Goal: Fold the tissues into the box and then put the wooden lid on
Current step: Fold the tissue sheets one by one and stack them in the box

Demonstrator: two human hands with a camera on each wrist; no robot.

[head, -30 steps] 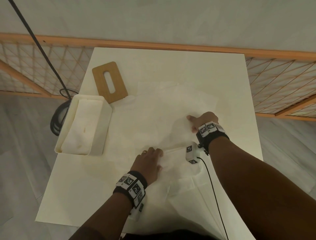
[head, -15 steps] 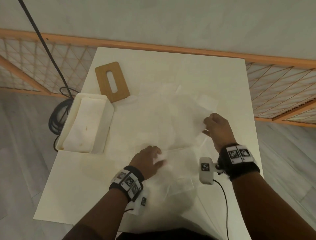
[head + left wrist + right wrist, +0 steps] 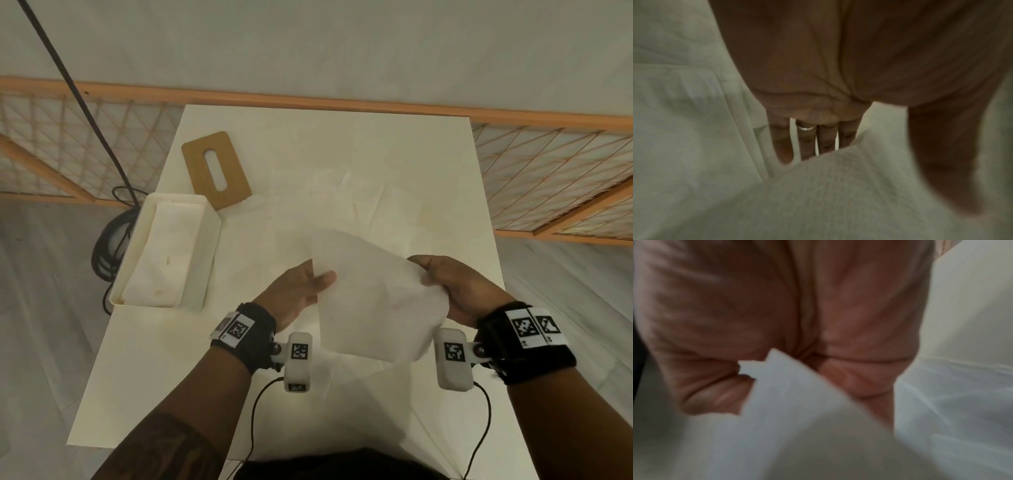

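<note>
one tissue sheet [image 3: 373,294] is held up off the table [image 3: 342,147] between both hands, near the 6 o'clock end of the tabletop. the sheet hangs roughly flat facing the camera, its long axis running about 10 to 4 o'clock, lower edge dropping toward the wrist cameras. left hand [image 3: 294,291] grips the sheet's 9 o'clock edge: thumb lies over the front, fingers [image 3: 805,141] go behind, mostly straight and close together in the left wrist view, a ring [image 3: 805,128] on one of them. right hand [image 3: 459,287] pinches the 3 o'clock edge, fingers curled narrow around bunched paper; right wrist view shows a torn-looking corner of tissue [image 3: 764,366] tucked in the palm fold, blurry. so two hands, both holding the same sheet.

more tissues [image 3: 346,202] lie spread flat on the table past the held one, toward 12 o'clock; they overlap and are white on white, count cannot be told. one box [image 3: 164,253], white, open top, sits at the table's 9 o'clock edge, long axis about 1 to 7 o'clock, with folded tissue inside [image 3: 164,260]. one wooden lid [image 3: 215,169] lies flat on the table at 11 o'clock, just beyond the box's far corner, slot running about 11 to 5 o'clock, lid off the box. one black cable [image 3: 85,102] runs down at 10 o'clock to a coil on the floor beside the box. a lattice screen [image 3: 548,164] with orange frame stands behind the table.
</note>
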